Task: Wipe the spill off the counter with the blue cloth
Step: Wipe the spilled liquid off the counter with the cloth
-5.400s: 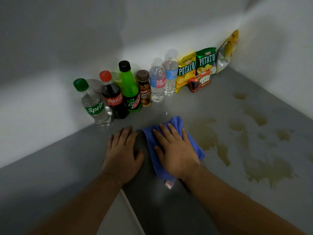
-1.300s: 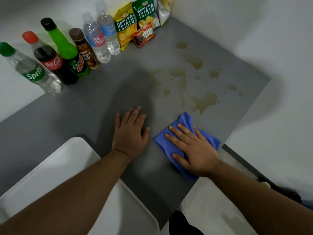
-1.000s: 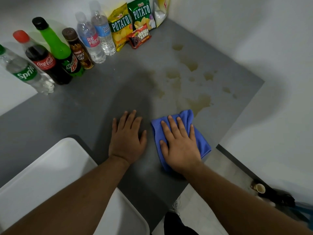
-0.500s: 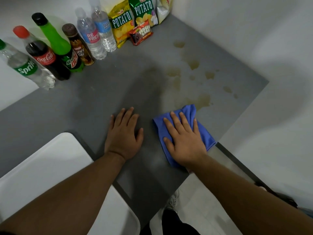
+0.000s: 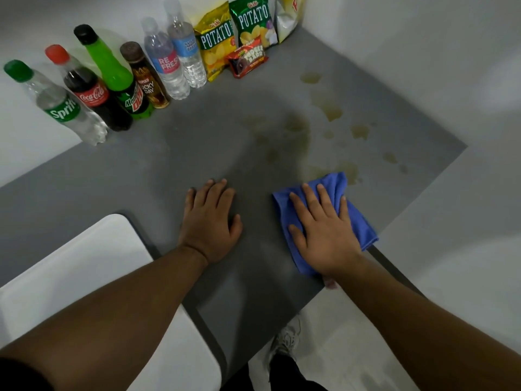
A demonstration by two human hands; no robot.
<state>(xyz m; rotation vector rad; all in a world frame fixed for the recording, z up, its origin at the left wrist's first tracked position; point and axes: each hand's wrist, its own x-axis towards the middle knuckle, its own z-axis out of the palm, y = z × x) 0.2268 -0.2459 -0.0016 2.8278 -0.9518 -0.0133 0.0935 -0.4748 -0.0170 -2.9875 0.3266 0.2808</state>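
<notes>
My right hand [image 5: 324, 232], fingers spread, presses the blue cloth [image 5: 358, 221] flat at centre right; my left hand [image 5: 210, 221] braces, spread. I should push up-frame through the spill [image 5: 332, 112], keeping even pressure.

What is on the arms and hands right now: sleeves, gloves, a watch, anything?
Nothing. Both forearms are bare right to the bottom edge of the frame, with no sleeve cuff in view. The left hand and right hand have no gloves, rings, watch or wristband. No markings or bandages show.
</notes>
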